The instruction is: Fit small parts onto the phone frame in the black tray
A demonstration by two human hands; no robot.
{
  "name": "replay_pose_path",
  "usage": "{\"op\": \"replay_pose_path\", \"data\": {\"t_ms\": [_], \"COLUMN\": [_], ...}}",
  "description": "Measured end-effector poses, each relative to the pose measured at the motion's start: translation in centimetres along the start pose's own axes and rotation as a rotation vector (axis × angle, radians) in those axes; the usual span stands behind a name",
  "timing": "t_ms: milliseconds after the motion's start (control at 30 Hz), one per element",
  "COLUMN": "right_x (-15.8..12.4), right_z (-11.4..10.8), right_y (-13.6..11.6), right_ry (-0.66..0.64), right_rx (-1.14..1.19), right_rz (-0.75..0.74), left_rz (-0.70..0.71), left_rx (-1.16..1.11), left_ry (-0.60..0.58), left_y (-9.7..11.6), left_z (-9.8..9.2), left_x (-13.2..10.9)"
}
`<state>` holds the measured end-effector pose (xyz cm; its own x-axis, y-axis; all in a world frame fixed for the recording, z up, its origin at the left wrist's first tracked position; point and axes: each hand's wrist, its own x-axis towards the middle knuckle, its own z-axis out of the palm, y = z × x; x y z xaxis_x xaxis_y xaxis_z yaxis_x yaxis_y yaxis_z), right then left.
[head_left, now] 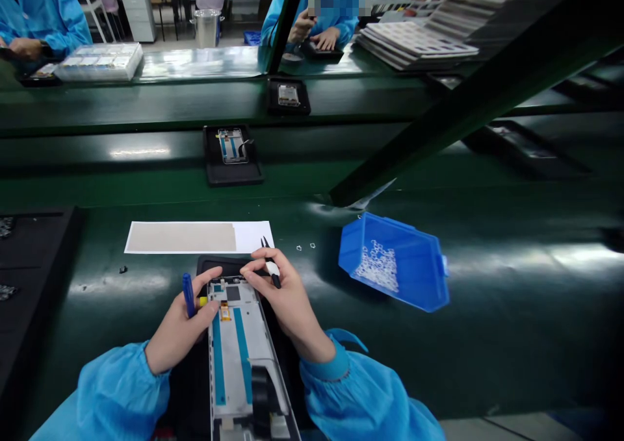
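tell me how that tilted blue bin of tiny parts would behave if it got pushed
The blue bin already sits tilted, so it would probably tip or rock. It looks like thin plastic, likely light and quick to slide. The small white parts lie loose and could spill.

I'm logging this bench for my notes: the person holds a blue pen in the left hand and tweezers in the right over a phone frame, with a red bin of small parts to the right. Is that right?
Not quite: the bin is blue, not red, as the head view shows. The rest holds: the left hand holds a blue pen, the right hand holds tweezers over the phone frame, and the bin of small parts lies to the right.
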<state>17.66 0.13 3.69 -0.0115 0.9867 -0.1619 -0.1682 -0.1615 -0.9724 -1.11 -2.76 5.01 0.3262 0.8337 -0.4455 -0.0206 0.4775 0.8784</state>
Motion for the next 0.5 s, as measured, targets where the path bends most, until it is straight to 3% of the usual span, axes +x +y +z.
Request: {"op": "replay_pose_path", "data": {"t_ms": [267,500], "right_x": [-0.11,-0.31], "right_z": [-0.03,-0.14], "right_y": [-0.08,0.02], "right_ry": [-0.012,-0.010], "right_rx": [0.057,0.085], "right_rz": [0.077,0.078], "left_rz": [-0.071,-0.167], "left_rx": [-0.176,-0.285], "left_ry": [0.031,-0.019], "left_y": [-0.24,-0.20], "left_z": [0.22,0.10], "left_x": [-0.14,-0.32]}}
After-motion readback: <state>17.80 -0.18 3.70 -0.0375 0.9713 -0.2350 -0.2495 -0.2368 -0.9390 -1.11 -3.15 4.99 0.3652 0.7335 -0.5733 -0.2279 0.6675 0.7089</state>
